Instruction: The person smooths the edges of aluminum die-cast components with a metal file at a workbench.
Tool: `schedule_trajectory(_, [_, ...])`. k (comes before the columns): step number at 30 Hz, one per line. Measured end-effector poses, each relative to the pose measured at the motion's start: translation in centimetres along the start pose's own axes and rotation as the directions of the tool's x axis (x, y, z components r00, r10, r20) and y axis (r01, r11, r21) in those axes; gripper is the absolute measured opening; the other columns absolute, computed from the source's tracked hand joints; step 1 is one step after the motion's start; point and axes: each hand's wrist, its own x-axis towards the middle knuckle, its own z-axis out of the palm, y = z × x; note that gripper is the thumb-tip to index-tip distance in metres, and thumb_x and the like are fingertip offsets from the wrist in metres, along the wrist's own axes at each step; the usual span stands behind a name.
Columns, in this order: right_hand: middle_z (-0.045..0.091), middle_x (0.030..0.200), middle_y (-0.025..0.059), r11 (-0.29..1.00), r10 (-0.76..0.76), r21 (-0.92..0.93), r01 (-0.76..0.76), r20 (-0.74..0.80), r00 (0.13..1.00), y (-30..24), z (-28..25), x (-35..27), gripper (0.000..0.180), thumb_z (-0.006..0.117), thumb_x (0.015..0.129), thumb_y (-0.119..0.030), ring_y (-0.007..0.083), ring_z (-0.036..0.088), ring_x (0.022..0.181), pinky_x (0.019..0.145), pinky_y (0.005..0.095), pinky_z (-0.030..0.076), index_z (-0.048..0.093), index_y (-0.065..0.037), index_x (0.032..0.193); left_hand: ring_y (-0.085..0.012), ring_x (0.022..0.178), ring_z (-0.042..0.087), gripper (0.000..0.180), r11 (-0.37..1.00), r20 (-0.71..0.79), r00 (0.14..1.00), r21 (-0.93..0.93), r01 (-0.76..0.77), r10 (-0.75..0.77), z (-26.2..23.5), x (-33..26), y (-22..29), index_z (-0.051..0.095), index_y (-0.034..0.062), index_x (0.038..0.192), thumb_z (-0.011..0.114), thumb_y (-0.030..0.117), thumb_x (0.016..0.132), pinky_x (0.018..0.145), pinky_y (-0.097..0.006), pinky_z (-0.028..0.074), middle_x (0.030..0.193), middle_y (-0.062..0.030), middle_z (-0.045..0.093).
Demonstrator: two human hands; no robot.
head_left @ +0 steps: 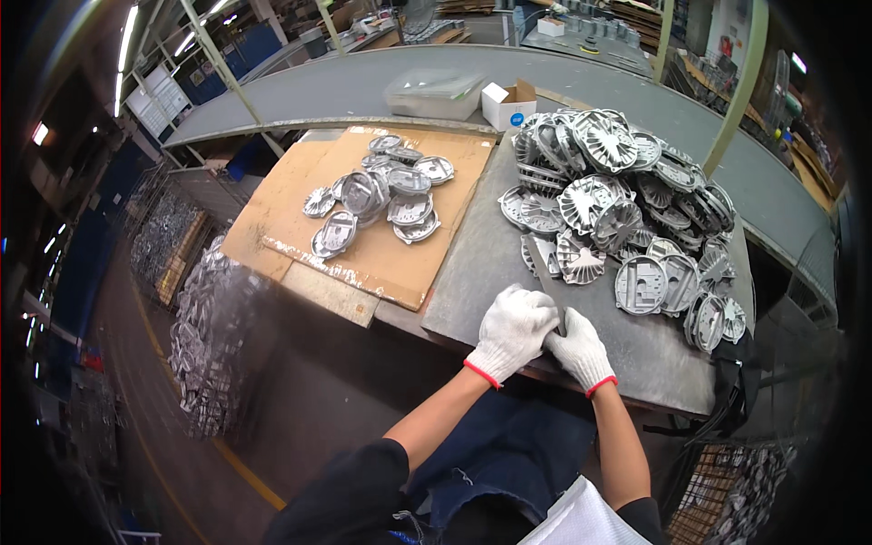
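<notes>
My left hand, in a white knit glove with a red cuff, is closed in a fist at the near edge of the metal-topped table. Beside it my right hand, gloved the same way, is closed with its fingers bent toward the left one. Between them a narrow flat grey strip, like a file or blade, points away toward the castings; its near end is hidden at the gloves. A large heap of round silver metal castings, some finned, lies just beyond my hands.
To the left, a smaller group of castings lies on a cardboard sheet. Behind are a clear plastic bin, an opened white box and a long grey conveyor. More castings are piled low at the left.
</notes>
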Motion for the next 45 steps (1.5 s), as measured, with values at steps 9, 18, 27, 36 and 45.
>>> schedule_trajectory(9, [0.075,0.107,0.0268,0.995,0.052,0.078,-0.056,0.050,0.997,-1.0,-0.6,-1.2,0.049,0.076,0.096,-0.048,0.0475,0.073,0.107,0.089,0.0519,0.055,0.065,-0.002,0.111,-0.0280,0.097,0.078,0.013,0.999,-0.010,1.000,-0.038,0.009,-0.010,-0.1,0.0,-0.4,0.087,0.0105,0.094,0.084,0.022,0.088,0.094,-0.043,0.061,0.104,-0.0059,0.082])
schedule_trajectory(18, [0.077,0.109,0.0252,0.991,-0.005,0.136,0.005,-0.001,1.000,0.2,-0.2,-0.5,0.047,0.075,0.099,-0.048,0.0439,0.074,0.106,0.091,0.0489,0.057,0.068,-0.004,0.116,-0.0279,0.100,0.078,0.013,1.000,0.070,0.997,-0.024,-0.019,0.020,-0.6,0.8,0.3,0.087,0.0099,0.094,0.085,0.019,0.086,0.100,-0.044,0.059,0.105,-0.0064,0.083])
schedule_trajectory(27, [0.076,0.113,0.0251,0.982,0.142,0.104,-0.158,0.146,0.979,-1.7,-1.7,-1.2,0.054,0.074,0.099,-0.056,0.0436,0.074,0.112,0.094,0.0491,0.056,0.067,-0.005,0.115,-0.0265,0.098,0.079,0.012,0.997,0.076,0.995,-0.053,-0.064,0.068,-1.1,2.1,-0.9,0.088,0.0071,0.094,0.089,0.015,0.085,0.094,-0.037,0.063,0.105,-0.0079,0.083])
schedule_trajectory(36, [0.076,0.106,0.0218,0.980,0.006,0.197,-0.026,0.103,0.995,0.7,-0.9,-1.5,0.051,0.076,0.101,-0.049,0.0305,0.074,0.098,0.092,0.0436,0.057,0.067,0.000,0.115,-0.0206,0.099,0.080,0.018,0.967,0.108,0.981,-0.178,0.181,-0.164,-5.3,4.0,2.4,0.088,0.0009,0.108,0.088,0.011,0.093,0.087,-0.032,0.064,0.111,-0.0137,0.082])
schedule_trajectory(45, [0.051,0.068,-0.0061,0.484,-0.105,0.874,0.050,0.002,0.994,4.2,0.8,-2.0,0.033,0.062,0.118,-0.038,0.0027,0.042,0.051,0.044,0.0250,0.035,0.062,-0.005,0.123,-0.0283,0.109,0.079,0.025,0.926,0.249,0.919,-0.150,0.347,-0.305,-1.7,0.7,0.0,0.089,0.0073,0.105,0.082,0.029,0.095,0.096,-0.039,0.061,0.113,-0.0103,0.084])
